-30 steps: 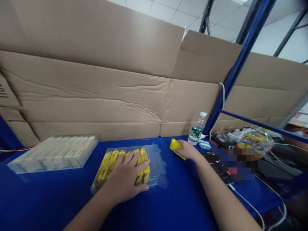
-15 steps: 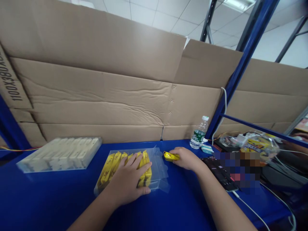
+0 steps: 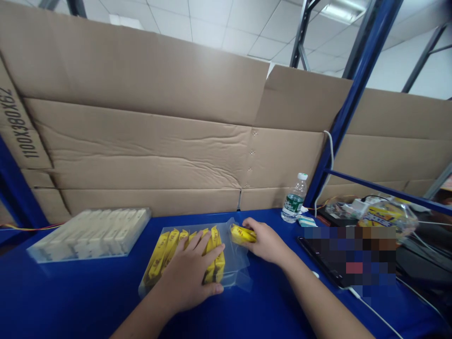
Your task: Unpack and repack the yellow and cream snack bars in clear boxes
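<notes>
A clear plastic box (image 3: 232, 258) lies on the blue table with several narrow yellow packets (image 3: 160, 254) side by side in it. Across those packets my left hand (image 3: 189, 278) rests flat, its fingers spread and its thumb near the front edge. My right hand (image 3: 264, 241) pinches another yellow packet (image 3: 241, 233) by its right end. That packet is over the right end of the box, where loose clear flaps stick out; whether it touches them I cannot tell.
At the left stands another clear box (image 3: 90, 235) filled with pale packets. A water bottle (image 3: 294, 200) is at the back right. Further right are a black phone (image 3: 323, 263) on a white cable, a clear bag with yellow print (image 3: 383, 219) and wires. Cardboard (image 3: 148, 155) walls the back.
My right hand has moved left with the yellow packet, bringing it over the end of the box. My left hand stays on the packets. The camera view has shifted slightly.
</notes>
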The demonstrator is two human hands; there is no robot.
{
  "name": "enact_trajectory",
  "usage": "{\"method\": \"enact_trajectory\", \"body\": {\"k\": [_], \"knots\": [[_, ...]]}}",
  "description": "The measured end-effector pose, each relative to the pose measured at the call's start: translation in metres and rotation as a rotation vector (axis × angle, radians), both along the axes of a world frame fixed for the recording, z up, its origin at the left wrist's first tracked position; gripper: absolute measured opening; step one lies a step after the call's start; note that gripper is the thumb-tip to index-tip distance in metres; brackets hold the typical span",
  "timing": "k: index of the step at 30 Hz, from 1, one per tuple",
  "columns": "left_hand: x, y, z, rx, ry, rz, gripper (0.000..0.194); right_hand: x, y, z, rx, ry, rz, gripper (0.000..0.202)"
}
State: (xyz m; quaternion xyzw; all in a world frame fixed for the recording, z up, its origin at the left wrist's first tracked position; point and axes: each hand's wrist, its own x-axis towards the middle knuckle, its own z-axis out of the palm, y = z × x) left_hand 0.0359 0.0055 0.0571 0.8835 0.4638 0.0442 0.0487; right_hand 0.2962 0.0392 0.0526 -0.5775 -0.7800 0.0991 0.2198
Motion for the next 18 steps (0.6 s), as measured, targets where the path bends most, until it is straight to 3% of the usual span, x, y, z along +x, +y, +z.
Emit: {"method": "enact_trajectory", "body": {"k": [8,18], "knots": [[0.0,-0.002,0.001,0.011,0.01,0.011,0.085,-0.011,0.012,-0.025,-0.127,0.332,-0.067,0.078],[0.0,0.0,-0.004,0.037,0.023,0.009,0.086,-0.022,0.0,-0.017,-0.104,0.271,-0.042,0.079]]}}
